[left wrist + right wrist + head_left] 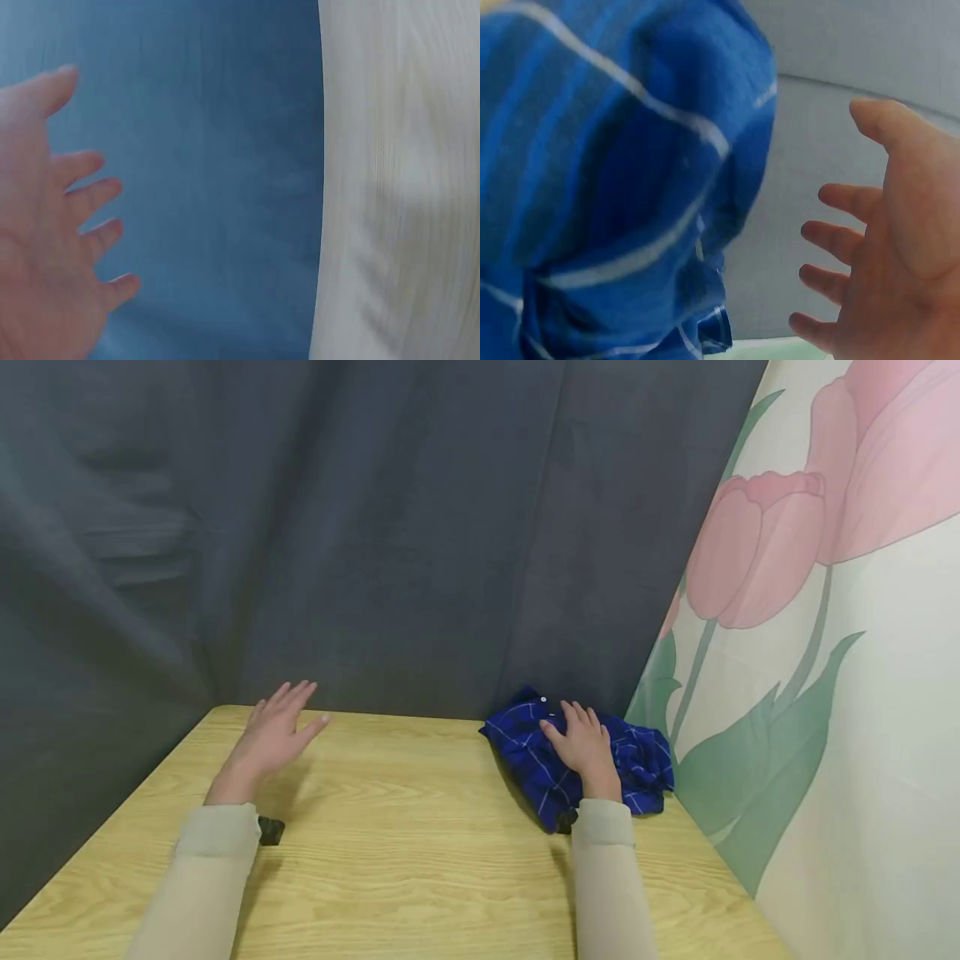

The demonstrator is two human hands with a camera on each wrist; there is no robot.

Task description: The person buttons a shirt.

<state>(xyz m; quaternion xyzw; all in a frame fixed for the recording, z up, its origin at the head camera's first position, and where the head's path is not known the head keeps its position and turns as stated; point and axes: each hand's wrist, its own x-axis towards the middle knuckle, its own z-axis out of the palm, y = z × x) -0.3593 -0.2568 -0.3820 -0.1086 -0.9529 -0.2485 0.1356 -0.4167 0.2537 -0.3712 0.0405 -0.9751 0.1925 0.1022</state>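
Note:
A crumpled blue plaid cloth garment with white lines and a small white button lies at the far right of the wooden table. Over it hovers my right hand, fingers spread; the right wrist view shows a gap between this hand and the bunched cloth. My left hand is held above the table's far left part, thumb apart from the fingers. Nothing is in its palm in the left wrist view, where the hand appears at the left edge.
A dark grey curtain hangs along the table's back and left edges. On the right, a pale wall covering with pink tulips borders the table. Each wrist carries a small black device.

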